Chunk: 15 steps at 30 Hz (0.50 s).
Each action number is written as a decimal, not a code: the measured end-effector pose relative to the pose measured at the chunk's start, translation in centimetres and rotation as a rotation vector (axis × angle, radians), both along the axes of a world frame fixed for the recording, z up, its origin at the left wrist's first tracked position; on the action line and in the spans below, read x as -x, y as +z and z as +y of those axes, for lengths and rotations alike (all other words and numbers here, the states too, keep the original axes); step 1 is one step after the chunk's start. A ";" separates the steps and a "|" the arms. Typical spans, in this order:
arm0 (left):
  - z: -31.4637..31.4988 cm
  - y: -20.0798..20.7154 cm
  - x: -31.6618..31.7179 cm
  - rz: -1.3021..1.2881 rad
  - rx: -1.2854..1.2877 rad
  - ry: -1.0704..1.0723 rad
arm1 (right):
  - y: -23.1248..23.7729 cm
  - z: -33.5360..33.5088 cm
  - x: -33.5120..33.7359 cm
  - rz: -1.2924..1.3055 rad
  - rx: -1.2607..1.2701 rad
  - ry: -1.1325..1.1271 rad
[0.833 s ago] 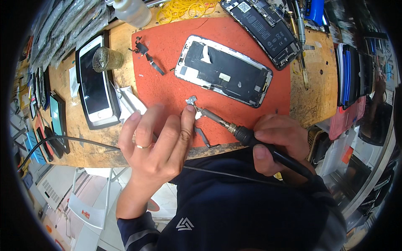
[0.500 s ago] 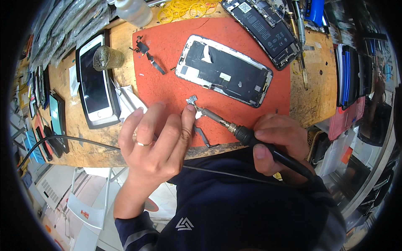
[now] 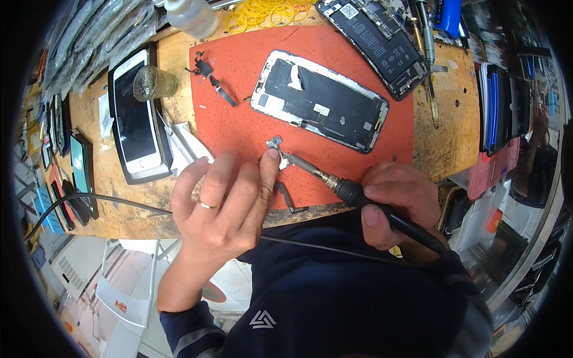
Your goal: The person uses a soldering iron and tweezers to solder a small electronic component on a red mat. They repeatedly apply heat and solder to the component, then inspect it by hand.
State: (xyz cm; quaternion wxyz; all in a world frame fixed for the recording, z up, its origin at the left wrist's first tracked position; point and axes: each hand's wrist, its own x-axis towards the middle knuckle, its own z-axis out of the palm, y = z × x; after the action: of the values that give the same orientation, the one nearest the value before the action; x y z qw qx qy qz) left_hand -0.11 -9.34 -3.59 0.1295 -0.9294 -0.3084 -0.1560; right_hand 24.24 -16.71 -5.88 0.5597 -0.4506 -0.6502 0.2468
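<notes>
Two hands needed: left hand (image 3: 230, 206) pinning the small metal part (image 3: 276, 145) flat on the red mat (image 3: 239, 89), right hand (image 3: 397, 200) clenched round the soldering iron (image 3: 334, 180), tip kept steady, touching only the part.

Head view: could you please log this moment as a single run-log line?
left hand: fingertip pins small metal part on red mat | right hand: grips soldering iron, tip at part | opened phone frame beyond
</notes>
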 end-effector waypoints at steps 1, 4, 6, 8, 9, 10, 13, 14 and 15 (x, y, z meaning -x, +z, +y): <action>0.0 0.0 0.0 0.002 0.003 0.001 | 0.1 0.0 -0.1 -0.003 0.007 0.008; -0.1 -0.1 0.0 0.009 -0.012 0.002 | 0.0 0.1 -0.1 -0.005 -0.005 0.011; -0.2 -0.2 0.0 0.008 -0.025 0.008 | 0.0 0.1 -0.1 -0.007 -0.010 0.007; -0.3 -0.2 -0.2 0.005 -0.038 0.021 | 0.0 0.0 -0.1 -0.002 0.001 0.009; -0.3 -0.2 -0.2 -0.001 -0.030 0.019 | 0.0 0.0 -0.1 -0.010 -0.005 0.004; -0.2 -0.2 -0.2 -0.002 -0.028 0.019 | -0.1 0.0 -0.1 -0.006 -0.009 0.004; -0.1 -0.2 -0.2 -0.013 -0.031 0.005 | -0.1 0.0 -0.1 0.000 -0.006 0.006; 0.0 -0.2 -0.2 -0.018 -0.034 -0.002 | -0.1 0.0 -0.1 0.012 0.000 0.014; 0.0 -0.2 -0.2 -0.018 -0.028 -0.001 | -0.1 0.0 -0.1 0.005 -0.004 0.010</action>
State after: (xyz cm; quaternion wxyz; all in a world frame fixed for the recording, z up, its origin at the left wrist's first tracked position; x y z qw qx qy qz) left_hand 0.08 -9.34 -3.76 0.1397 -0.9262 -0.3068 -0.1689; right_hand 24.32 -16.68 -6.00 0.5612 -0.4454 -0.6515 0.2495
